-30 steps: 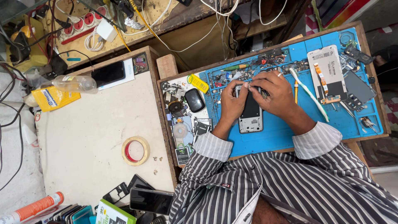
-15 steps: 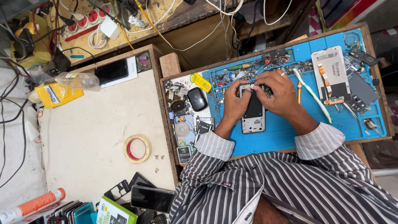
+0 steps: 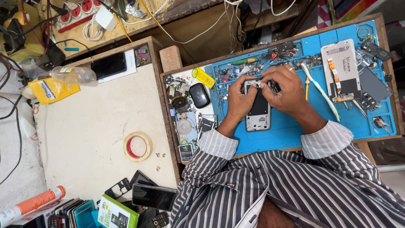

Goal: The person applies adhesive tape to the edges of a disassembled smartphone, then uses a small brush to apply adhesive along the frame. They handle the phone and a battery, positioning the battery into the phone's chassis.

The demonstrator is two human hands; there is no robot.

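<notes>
Both hands have crept up toward the top end of the opened phone (image 3: 258, 105) over the last second, and the phone itself has barely shifted on the blue repair mat (image 3: 291, 131).

Seen from above, a person in a striped shirt leans over a wooden workbench. The phone lies flat near the middle of the mat, back cover off, its long side running away from the person, so its upper edge sits within easy reach of both hands. The left hand (image 3: 239, 98) rests on the phone's left edge, fingers curled against it, seemingly to steady it. The right hand (image 3: 290, 88) arches over the top right corner, fingertips drawn together at the phone's upper edge; whether they pinch a small part or a tool I cannot tell, as the hand hides it.

Tools lie close by on the right: a white toothbrush (image 3: 320, 92), slanted, just beside the right hand, and a yellow-handled screwdriver (image 3: 307, 88) between them. Further right a detached screen panel (image 3: 341, 69) lies flat, well apart from the work. Left of the mat, a tray of small parts (image 3: 185, 122) holds a dark oval computer mouse (image 3: 199, 95).

On the pale side table (image 3: 84, 147) to the left sit a roll of tape (image 3: 137, 146), a clear plastic bottle (image 3: 74, 75) lying on its side, and a heap of old phones (image 3: 147, 196) at the near edge.
</notes>
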